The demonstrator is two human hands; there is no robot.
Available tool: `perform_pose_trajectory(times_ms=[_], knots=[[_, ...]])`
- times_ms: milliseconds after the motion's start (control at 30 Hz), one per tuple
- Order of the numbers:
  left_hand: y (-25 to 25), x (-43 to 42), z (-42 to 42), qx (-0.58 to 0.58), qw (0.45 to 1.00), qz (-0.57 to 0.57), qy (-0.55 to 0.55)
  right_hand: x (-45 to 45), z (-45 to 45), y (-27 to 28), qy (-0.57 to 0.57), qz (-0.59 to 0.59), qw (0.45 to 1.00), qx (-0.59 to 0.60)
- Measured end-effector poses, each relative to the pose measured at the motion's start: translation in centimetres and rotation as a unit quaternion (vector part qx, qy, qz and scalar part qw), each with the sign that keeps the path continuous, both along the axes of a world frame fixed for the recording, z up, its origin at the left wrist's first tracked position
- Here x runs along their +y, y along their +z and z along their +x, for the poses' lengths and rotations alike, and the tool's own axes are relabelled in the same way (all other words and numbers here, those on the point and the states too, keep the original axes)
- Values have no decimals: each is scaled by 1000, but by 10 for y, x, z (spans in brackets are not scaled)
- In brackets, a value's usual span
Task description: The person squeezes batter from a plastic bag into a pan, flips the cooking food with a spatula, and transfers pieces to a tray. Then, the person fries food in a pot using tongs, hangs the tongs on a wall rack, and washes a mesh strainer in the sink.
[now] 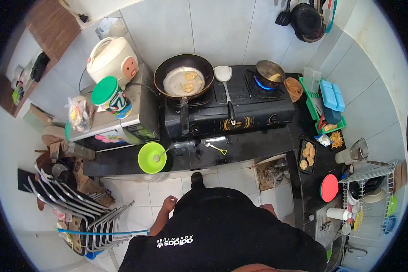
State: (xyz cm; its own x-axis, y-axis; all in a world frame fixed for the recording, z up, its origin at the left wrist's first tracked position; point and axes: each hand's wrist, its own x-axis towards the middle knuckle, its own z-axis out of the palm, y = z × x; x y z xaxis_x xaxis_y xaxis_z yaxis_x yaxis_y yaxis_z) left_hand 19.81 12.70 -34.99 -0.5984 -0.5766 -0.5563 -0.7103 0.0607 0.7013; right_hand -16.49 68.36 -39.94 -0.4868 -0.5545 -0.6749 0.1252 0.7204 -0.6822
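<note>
Black outside and pale at its worn centre, the frying pan [206, 67] sits on the left burner of the gas stove [213, 109], with golden food pieces [188, 87] lying in it. Its long axis runs nearly front to back; the handle [184, 116] points toward the person and reaches over the stove's front edge, just left of a control knob [193, 130].

Between the burners lies a white-bladed spatula [227, 90], blade toward the wall, grip toward the person and slightly right. It separates the pan from a small pot [267, 69] on the right burner, where a blue flame [263, 85] shows.

Hands: the left hand [170, 203] hangs beside the black shirt [231, 226], fingers loosely curled; from where I stand I cannot tell whether it grips anything. The right hand [269, 209] is mostly covered by the shirt, its state not determinable.

Surroundings: a lime bowl [148, 152] with a spoon [157, 157] occupies the counter's front edge, near a small yellow-handled utensil [223, 151]. To the left, a rice cooker [109, 61] crowds the pan's side; to the right, a black tray [309, 170] holds browned patties [310, 154]
</note>
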Motion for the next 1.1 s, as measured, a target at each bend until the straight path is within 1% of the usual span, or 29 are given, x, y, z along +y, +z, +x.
perform_pose_trajectory(times_ms=[33,67,100,133,167,200,233,267,300,333,367,400,433,467,500,533,567,600,667,733,767,833,867,900,933,1000,1033,1067,1100], knots=[[11,-8,-14,-28,999,23,29,-8,2,5,-9,4,1000,-1],[17,-15,-23,-57,996,44,57,-26,0,16,-50,27,998,-3],[-65,-40,-5,-23,990,102,94,-49,-5,30,-92,50,995,-4],[-63,-46,-8,-23,991,105,81,-68,-8,39,-136,73,988,-3],[-45,-48,-7,-29,998,54,22,-84,-9,42,-149,76,986,-1],[-30,-53,-10,-33,999,3,-37,-98,-10,43,-208,57,976,-25],[-26,-60,-13,-41,997,-15,-59,-112,-12,45,-265,38,962,-48],[-27,-66,-11,-49,995,-34,-80,-126,-13,50,-276,40,959,-45],[-66,-72,2,-46,994,-31,-91,-140,-13,59,-236,21,971,-5],[-53,-74,-5,14,985,-85,-151,-150,-14,66,-194,4,980,36],[-45,-77,-10,74,966,-138,-208,-158,-14,71,-202,8,979,39],[-42,-80,-14,78,964,-134,-214,-166,-14,75,-169,29,983,67],[-42,-81,-9,13,980,-108,-165,-173,-14,81,-136,51,985,94],[-43,-84,-7,-53,989,-82,-113,-178,-16,88,-143,54,984,95],[-46,-92,-5,-55,980,-80,-172,-181,-18,93,-109,111,981,117],[-51,-98,-5,-54,979,-79,-177,-186,-16,97,-74,166,974,137],[-55,-105,-4,-9,940,-145,-308,-190,-15,101,-79,167,973,136],[-54,-113,-5,37,878,-208,-430,-188,-16,99,-94,182,972,113],[-58,-122,-7,24,875,-200,-440,-180,-12,97,-105,198,971,86],[-57,-123,-6,6,875,-192,-445,-175,-2,100,-41,117,950,287],[-57,-125,-4,33,880,-212,-423,-177,-1,100,-39,115,951,284],[-59,-130,0,58,885,-232,-400,-185,-1,106,-162,202,962,88],[-58,-132,3,43,926,-166,-337,-189,-4,109,-221,242,945,-12],[-51,-131,4,29,958,-97,-269,-194,-8,118,-196,278,940,-24],[-56,-129,10,26,959,-96,-266,-196,-9,126,-192,279,940,-25],[-62,-129,22,-128,981,16,-146,-198,-7,136,-148,242,955,84],[-56,-128,21,-133,981,17,-142,-199,-7,137,-182,223,954,79],[-52,-128,18,-47,957,-103,-268,-200,-7,137,-178,222,956,76],[-50,-126,17,40,896,-219,-384,-195,-8,129,-174,179,959,132]])
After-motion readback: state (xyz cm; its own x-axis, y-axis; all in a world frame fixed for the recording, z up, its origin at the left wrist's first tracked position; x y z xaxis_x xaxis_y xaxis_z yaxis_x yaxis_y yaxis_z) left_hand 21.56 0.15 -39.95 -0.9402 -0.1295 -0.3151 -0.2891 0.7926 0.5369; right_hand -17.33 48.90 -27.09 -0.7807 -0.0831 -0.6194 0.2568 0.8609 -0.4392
